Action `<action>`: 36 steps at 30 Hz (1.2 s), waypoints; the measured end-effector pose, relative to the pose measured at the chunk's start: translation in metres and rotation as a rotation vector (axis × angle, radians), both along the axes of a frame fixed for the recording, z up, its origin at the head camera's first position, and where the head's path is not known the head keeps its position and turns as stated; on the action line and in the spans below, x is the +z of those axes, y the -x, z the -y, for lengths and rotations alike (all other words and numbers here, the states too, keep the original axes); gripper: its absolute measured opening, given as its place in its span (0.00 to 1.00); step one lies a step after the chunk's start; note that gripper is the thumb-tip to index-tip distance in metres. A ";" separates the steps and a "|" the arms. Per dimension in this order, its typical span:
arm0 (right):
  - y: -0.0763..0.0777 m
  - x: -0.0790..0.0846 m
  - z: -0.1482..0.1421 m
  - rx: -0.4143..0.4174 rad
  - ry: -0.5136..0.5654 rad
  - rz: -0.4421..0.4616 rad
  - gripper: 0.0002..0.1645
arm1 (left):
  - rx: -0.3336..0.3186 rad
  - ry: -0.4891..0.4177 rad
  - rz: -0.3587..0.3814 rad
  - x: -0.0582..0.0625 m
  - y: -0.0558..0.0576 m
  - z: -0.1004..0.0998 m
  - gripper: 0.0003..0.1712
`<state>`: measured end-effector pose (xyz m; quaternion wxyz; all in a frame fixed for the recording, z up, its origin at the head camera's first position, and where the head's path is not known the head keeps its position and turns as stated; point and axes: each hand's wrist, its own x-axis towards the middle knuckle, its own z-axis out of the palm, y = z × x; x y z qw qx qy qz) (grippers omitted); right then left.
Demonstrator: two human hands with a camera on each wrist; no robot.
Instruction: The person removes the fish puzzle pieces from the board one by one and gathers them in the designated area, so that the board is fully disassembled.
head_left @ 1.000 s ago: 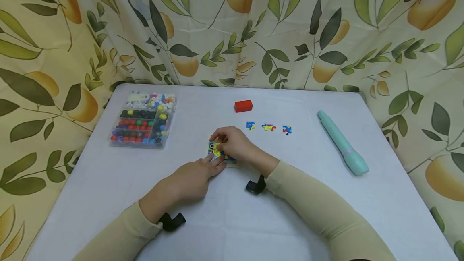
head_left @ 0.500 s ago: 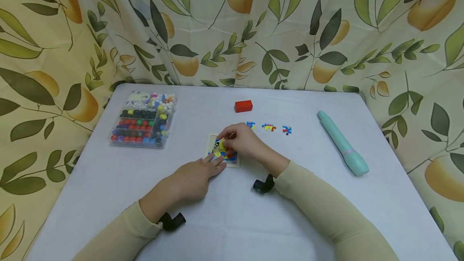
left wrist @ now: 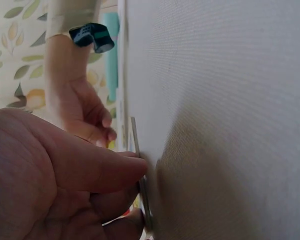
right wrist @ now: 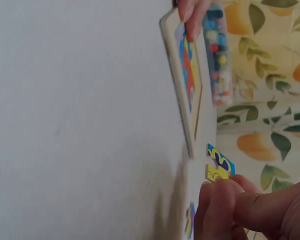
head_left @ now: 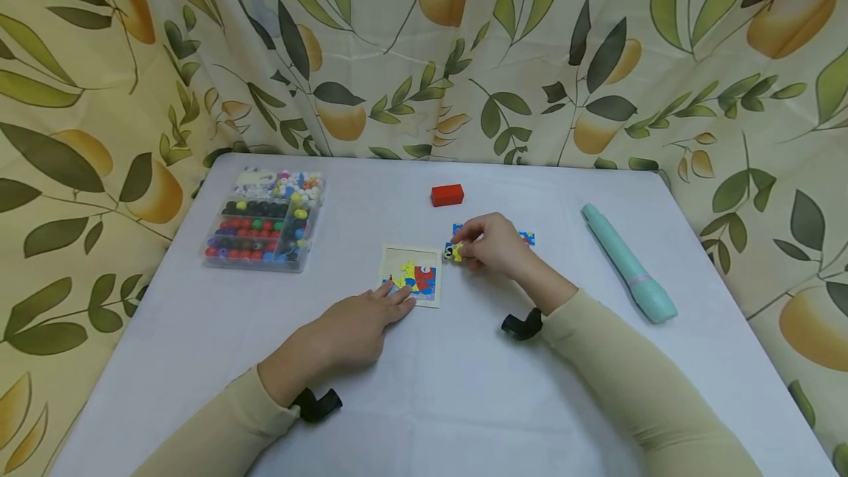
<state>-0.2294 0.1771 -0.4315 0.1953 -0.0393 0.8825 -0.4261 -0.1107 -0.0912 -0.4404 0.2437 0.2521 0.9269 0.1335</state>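
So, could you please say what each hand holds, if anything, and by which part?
The right hand pinches a yellow-and-blue puzzle piece by its yellow end. The left hand just rests its fingers on the puzzle board's near-left corner.

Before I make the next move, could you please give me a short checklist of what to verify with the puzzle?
1. Piece secure: the right hand pinches a puzzle piece, clear of the board. Ok.
2. Board steadied: the left hand rests on the near left corner of the puzzle board. Ok.
3. Room for pieces: the far part of the board is bare. Ok.
4. Loose pieces all visible: the right hand hides part of their row. Not ok.
5. Surroundings: the red block and bead box stand apart from the board. Ok.
6. Exact fit of the held piece: cannot tell.
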 end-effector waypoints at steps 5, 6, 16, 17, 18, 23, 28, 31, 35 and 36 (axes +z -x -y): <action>0.003 -0.003 -0.012 -0.028 -0.041 0.044 0.09 | 0.005 -0.004 0.004 0.002 -0.001 -0.001 0.37; 0.003 -0.003 -0.013 -0.029 -0.045 0.049 0.09 | 0.007 -0.004 0.006 0.002 -0.001 -0.001 0.38; 0.002 -0.009 -0.007 0.000 -0.109 -0.029 0.09 | -0.003 -0.010 -0.012 0.001 -0.002 -0.001 0.36; 0.001 -0.009 -0.006 0.004 -0.126 -0.050 0.09 | -0.005 -0.010 -0.013 0.001 -0.002 -0.001 0.36; 0.001 -0.010 -0.006 0.010 -0.143 -0.068 0.09 | -0.008 -0.012 -0.017 0.001 -0.002 0.000 0.36; 0.001 -0.011 -0.006 0.023 -0.201 -0.113 0.08 | -0.011 -0.019 -0.021 0.001 -0.002 0.000 0.35; 0.002 -0.014 -0.006 0.036 -0.237 -0.137 0.07 | -0.004 -0.024 -0.016 0.000 -0.002 0.000 0.35; 0.002 -0.017 -0.006 0.041 -0.266 -0.162 0.06 | -0.002 -0.025 -0.016 0.000 -0.002 0.000 0.35; 0.002 -0.017 -0.004 0.039 -0.280 -0.196 0.08 | -0.004 -0.023 -0.022 -0.001 -0.002 0.000 0.35; 0.001 -0.017 -0.003 0.040 -0.276 -0.202 0.09 | -0.004 -0.022 -0.024 -0.001 -0.002 0.000 0.35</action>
